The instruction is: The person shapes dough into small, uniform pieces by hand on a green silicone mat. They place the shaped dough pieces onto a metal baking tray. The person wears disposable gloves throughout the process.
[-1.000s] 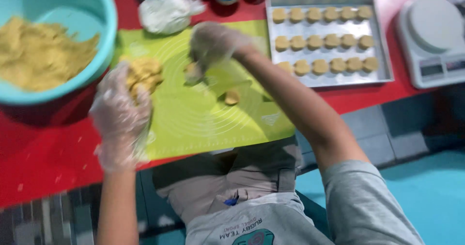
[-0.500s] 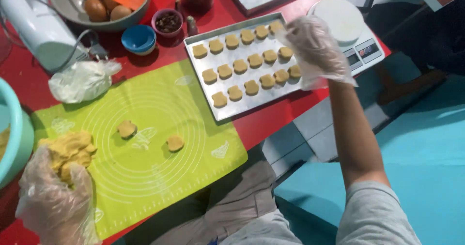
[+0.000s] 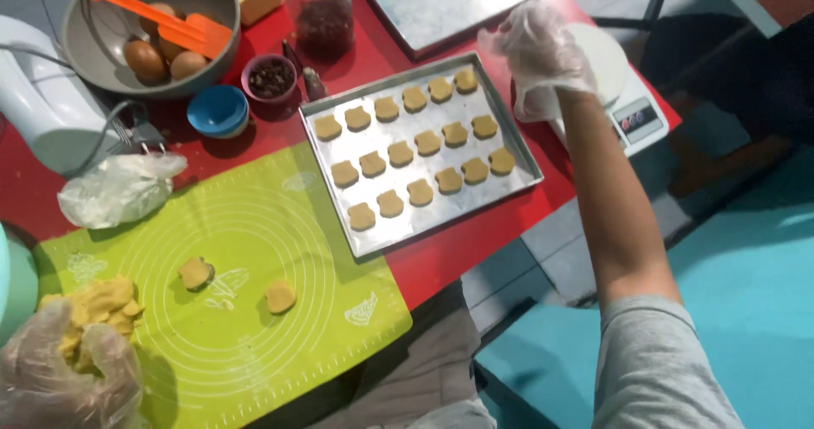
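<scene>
A: Hands first. Left hand [image 3: 64, 374], in a clear plastic glove, sits at the near left corner, fingers curled down onto the lump of yellow dough [image 3: 93, 310] — gripping it, as far as I can see. Right hand [image 3: 538, 56], also gloved, is out at the far right, above the far right corner of the baking tray [image 3: 517, 153] and against the white kitchen scale [image 3: 623, 90]. Fingers loosely bent; I cannot tell whether it holds anything.

B: Dough position?

A: On the left end of the green silicone mat [image 3: 254, 251], partly under the left hand. Two small shaped dough pieces [image 3: 196, 272] lie apart from it near the mat's middle, not touching each other.

B: Tray contents?

A: Three rows of pale shaped cookies [image 3: 428, 142] — spaced, none touching. The tray lies tilted, just right of the mat, on the red table [image 3: 449, 255].

B: Far side of the table?

A: Grey bowl [image 3: 110, 64] at far left with brown eggs [image 3: 144, 58] and an orange spatula [image 3: 153, 13] resting across it. Nearer, a small blue bowl [image 3: 218, 111] and a small cup of dark bits [image 3: 270, 79]. A jar of dark contents [image 3: 320, 13] behind. A second metal tray [image 3: 449, 1] at the far edge. Crumpled clear plastic [image 3: 119, 187] just beyond the mat's far left corner, beside a white hand mixer [image 3: 42, 107].
</scene>
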